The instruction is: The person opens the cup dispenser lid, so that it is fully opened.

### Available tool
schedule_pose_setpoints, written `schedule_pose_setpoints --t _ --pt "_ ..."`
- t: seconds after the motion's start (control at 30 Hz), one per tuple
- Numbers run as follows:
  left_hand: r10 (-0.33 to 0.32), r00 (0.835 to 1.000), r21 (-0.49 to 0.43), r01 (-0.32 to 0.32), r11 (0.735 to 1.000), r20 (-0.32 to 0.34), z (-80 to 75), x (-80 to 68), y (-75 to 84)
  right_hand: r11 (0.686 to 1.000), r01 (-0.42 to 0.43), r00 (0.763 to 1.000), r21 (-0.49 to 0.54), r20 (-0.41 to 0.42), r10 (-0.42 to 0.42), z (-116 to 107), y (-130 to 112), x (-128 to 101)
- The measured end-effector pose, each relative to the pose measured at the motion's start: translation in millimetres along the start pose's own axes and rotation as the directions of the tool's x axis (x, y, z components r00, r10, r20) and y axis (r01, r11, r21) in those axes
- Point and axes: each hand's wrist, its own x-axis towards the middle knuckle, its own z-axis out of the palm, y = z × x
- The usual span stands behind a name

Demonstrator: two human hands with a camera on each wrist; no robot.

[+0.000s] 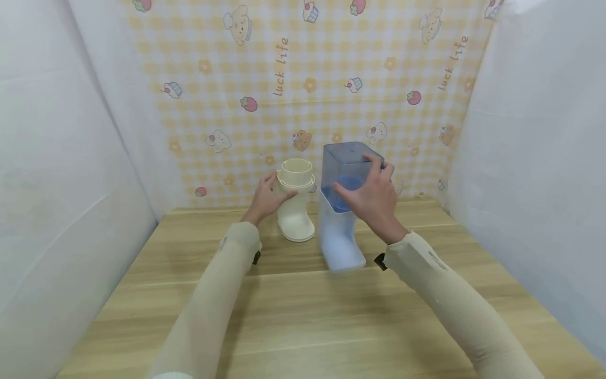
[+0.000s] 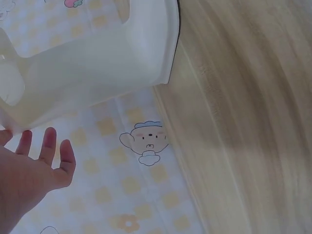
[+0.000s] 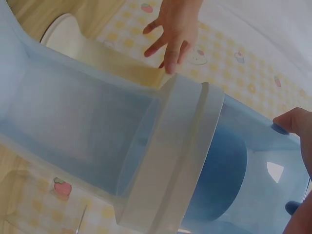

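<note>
Wooden table (image 1: 303, 316) before yellow checked cartoon backdrop (image 1: 307, 79), white side walls (image 1: 57, 158)

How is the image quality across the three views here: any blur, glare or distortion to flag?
Head view: even, soft light, faint shadows on the wooden table, wide-angle bending at the edges, slightly hazy. Left wrist view: the cream container is washed out and soft at close range; the left hand is a little blurred. Right wrist view: the blue translucent dispenser fills the frame, stretched by closeness, with a small glare patch on its tank.
</note>
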Motion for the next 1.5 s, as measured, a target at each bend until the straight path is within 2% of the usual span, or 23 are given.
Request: schedule_pose_setpoints --t 0.17,0.3,0.5,0.8,1.1,1.33,1.5 --pt "0.039 0.999 0.031 -0.039 0.999 0.021 4.6 11.6 1.4 1.0 0.018 1.0 0.018 0.006 -0.018 -7.0 0.9 -5.6" --pt "0.049 0.998 0.014 -0.049 0.999 0.031 7.5 17.6 4.1 0.999 0.031 0.999 0.04 0.022 -0.032 -12.2 1.5 -10.3" --pt "0.037 0.996 -0.024 -0.036 0.999 0.079 11.8 23.6 4.3 0.996 0.064 0.997 0.067 0.031 -0.066 -18.0 3.4 -19.3" --pt "0.095 0.99 -0.051 -0.09 0.995 0.109 16.1 33.7 2.6 0.983 0.133 0.99 0.128 0.022 -0.137 -22.5 4.9 -28.8" --pt "0.109 0.986 -0.05 -0.104 0.993 0.127 22.4 37.1 9.2 0.969 0.154 0.986 0.194 0.03 -0.163 -29.3 10.8 -36.5" --pt "0.164 0.977 -0.031 -0.161 0.986 0.14 27.8 45.1 10.2 0.933 0.214 0.973 0.288 0.018 -0.229 -32.4 17.9 -39.2" --pt "0.128 0.978 0.004 -0.13 0.991 0.164 28.4 45.6 12.9 0.891 0.237 0.961 0.388 0.04 -0.273 -34.2 23.1 -38.0"
